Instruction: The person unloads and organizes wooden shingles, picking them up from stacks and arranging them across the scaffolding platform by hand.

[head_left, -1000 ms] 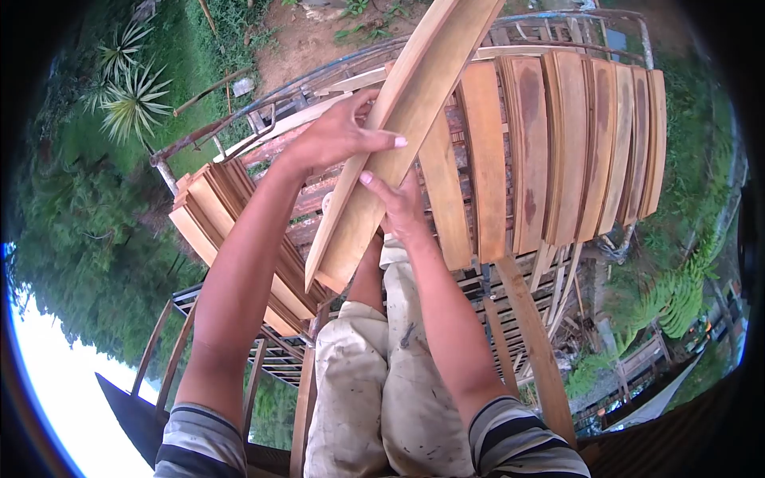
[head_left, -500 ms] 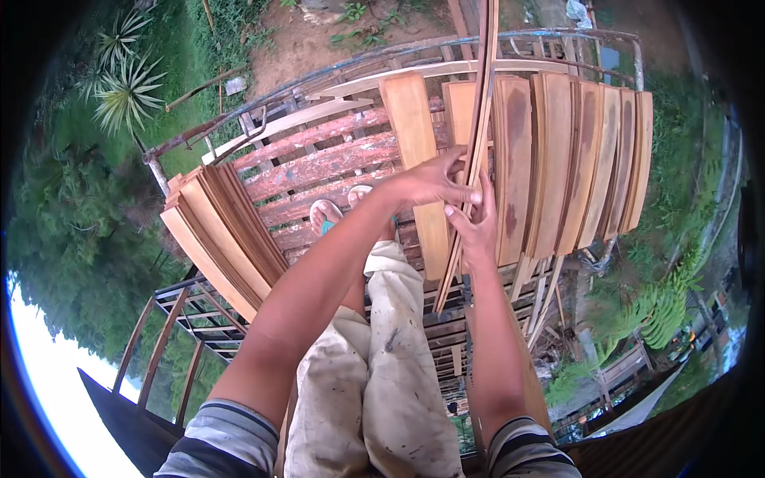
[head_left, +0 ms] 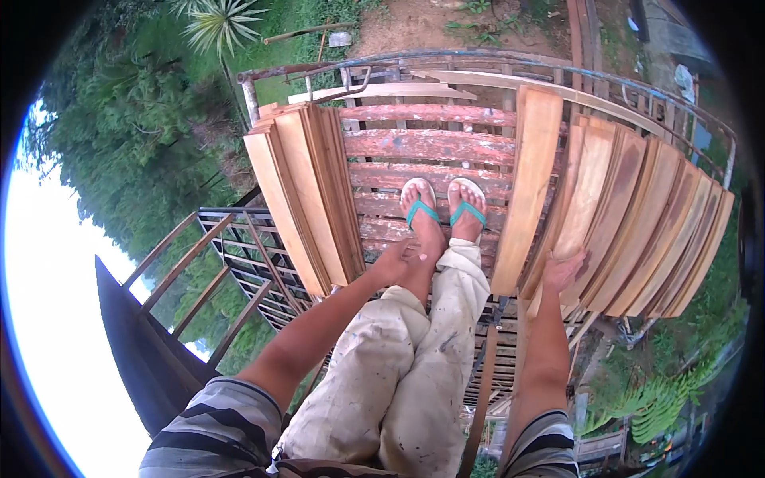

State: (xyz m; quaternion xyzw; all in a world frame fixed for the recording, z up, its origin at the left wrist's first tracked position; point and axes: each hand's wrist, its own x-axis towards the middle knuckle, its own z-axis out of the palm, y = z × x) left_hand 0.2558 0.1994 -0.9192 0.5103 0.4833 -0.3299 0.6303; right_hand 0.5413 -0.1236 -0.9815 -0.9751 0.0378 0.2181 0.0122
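Observation:
My right hand [head_left: 564,269] is at the lower end of a pale wooden board [head_left: 588,187], at the inner side of the right-hand row. Its fingers wrap the board's bottom edge. My left hand [head_left: 398,261] hangs beside my shin, holding nothing, its fingers loosely apart. Left of it leans a stack of thin boards [head_left: 307,191]. Between the hands and the right row, a single wide board [head_left: 530,187] lies across the red slats [head_left: 430,145]. More boards [head_left: 665,227] lean side by side on the far right.
My feet in green-strapped sandals [head_left: 422,209] stand on the slatted platform, with gaps between its slats. A metal rail [head_left: 478,54] curves along the far edge. Lower ground with plants [head_left: 223,24] shows beyond. A dark metal frame [head_left: 239,239] is at left.
The thin boards that both hands held upright are out of the hands' shared grasp. My left hand has moved down and left to my shin; my right hand has moved to the right row's lower end.

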